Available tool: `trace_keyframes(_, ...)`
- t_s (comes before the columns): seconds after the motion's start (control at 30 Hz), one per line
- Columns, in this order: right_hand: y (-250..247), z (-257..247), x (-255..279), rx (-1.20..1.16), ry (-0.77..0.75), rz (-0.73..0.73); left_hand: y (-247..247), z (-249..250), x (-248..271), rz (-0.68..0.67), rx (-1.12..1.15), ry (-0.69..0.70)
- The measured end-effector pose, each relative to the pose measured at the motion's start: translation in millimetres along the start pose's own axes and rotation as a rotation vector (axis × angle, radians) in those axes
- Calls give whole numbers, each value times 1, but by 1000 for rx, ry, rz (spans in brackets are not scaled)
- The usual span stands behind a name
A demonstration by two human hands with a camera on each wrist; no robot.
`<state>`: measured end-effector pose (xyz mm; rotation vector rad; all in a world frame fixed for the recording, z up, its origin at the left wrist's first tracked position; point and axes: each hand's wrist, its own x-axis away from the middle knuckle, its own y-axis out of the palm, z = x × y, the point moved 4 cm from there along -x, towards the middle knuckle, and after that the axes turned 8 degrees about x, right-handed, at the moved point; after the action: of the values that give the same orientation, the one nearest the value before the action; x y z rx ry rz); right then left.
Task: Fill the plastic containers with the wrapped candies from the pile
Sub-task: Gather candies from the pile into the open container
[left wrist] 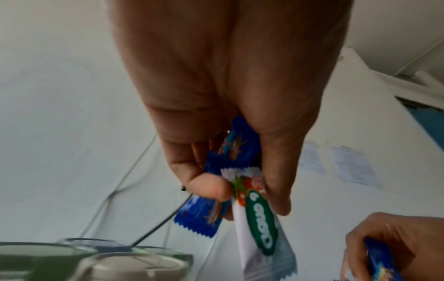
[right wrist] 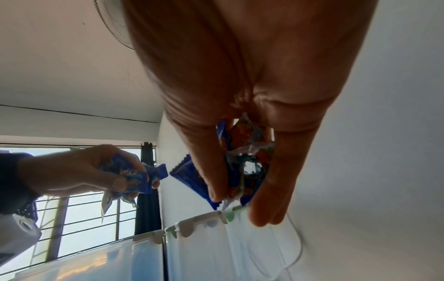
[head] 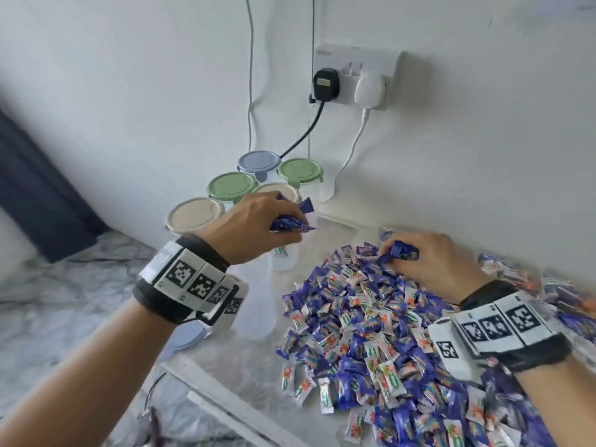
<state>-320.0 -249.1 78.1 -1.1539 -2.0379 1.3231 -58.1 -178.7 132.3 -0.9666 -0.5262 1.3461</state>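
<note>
Marbled tabletop (head: 80, 285): left hand (head: 245, 221) clutches light, slippery wrapped candies (head: 290, 222); right hand (head: 429, 262) bunches more, probably best pinched mid-wrapper.

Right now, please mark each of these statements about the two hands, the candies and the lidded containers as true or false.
1. The left hand holds several wrapped candies, blue ones and a white one. True.
2. The right hand is flat and holds nothing. False: its fingers grip a bunch of blue and orange wrapped candies above the large pile of blue and white wrapped candies.
3. The round clear plastic containers by the wall have their lids on: two green, two beige, one pale blue. True.
4. Both plugs in the white wall socket are black. False: one plug is black, the other white.
</note>
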Motion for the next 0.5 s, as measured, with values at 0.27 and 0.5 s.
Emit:
trace_keyframes(0.27, 19, -47, -46, -24, -133, -8, -15, -56, 47, 127, 23, -99)
trace_keyframes(0.5, 33, -62, -59, 3, -148, -52, 6, -74, 61, 40, 83, 7)
